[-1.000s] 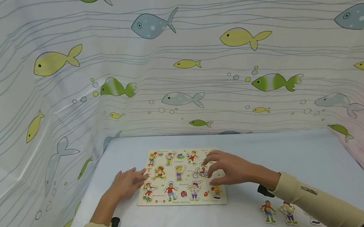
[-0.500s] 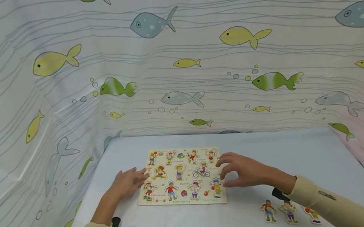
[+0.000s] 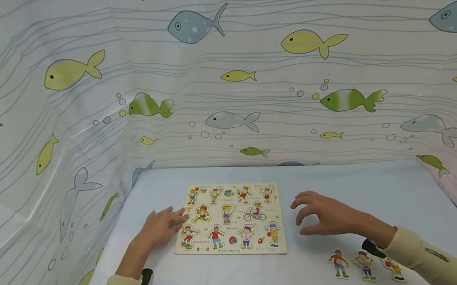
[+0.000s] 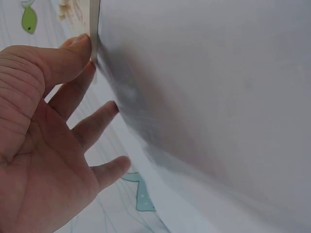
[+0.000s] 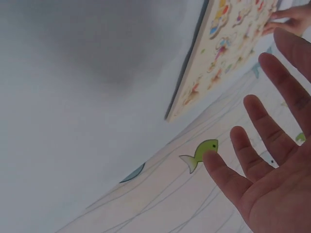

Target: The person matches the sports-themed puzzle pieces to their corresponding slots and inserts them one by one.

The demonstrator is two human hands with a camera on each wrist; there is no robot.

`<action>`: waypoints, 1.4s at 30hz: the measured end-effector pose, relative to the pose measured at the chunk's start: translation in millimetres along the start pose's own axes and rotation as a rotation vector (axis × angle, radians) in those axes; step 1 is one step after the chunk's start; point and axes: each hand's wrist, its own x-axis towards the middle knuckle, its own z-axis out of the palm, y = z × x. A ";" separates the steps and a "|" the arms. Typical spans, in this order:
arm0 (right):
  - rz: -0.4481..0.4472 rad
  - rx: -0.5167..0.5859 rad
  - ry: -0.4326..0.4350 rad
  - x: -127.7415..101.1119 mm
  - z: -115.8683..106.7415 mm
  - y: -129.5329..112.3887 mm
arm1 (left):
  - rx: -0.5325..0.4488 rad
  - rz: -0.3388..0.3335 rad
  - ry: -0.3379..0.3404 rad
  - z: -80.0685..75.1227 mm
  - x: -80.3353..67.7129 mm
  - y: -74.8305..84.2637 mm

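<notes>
A pale wooden puzzle board [image 3: 212, 219] lies flat on the table, bearing figures of children at sports. My left hand [image 3: 161, 228] rests at its left edge with fingers loosely extended. In the left wrist view, the thumb and index fingertips of that hand [image 4: 53, 131] are right at the edge of the board [image 4: 95, 29]. My right hand [image 3: 326, 214] hovers to the right of the board, fingers spread and slightly bent, holding nothing. From the right wrist view, the board [image 5: 194, 87] shows beyond the spread fingertips of the right hand [image 5: 277, 189].
Loose figure pieces lie near the front right: one in a red top [image 3: 339, 264], one in purple trousers [image 3: 364, 266] and one with a red ball [image 3: 394, 269], close by the right forearm. Fish-printed sheeting [image 3: 225, 97] walls in the pale table [image 3: 382, 181] at the back and sides.
My right hand has moved rightward off the board, uncovering the figures on its right side and drawing clear of its edge. My left hand has stayed at the left edge.
</notes>
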 end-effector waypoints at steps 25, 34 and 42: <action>0.061 0.093 -0.223 -52.7 22.1 36.7 | -0.010 -0.012 -0.009 2.7 1.7 -1.5; 0.085 0.071 -0.244 -62.4 24.2 36.4 | -0.015 0.000 0.000 1.8 1.7 -1.0; 0.064 0.078 -0.214 -69.0 29.3 39.0 | -0.003 0.004 -0.001 2.8 1.9 -1.9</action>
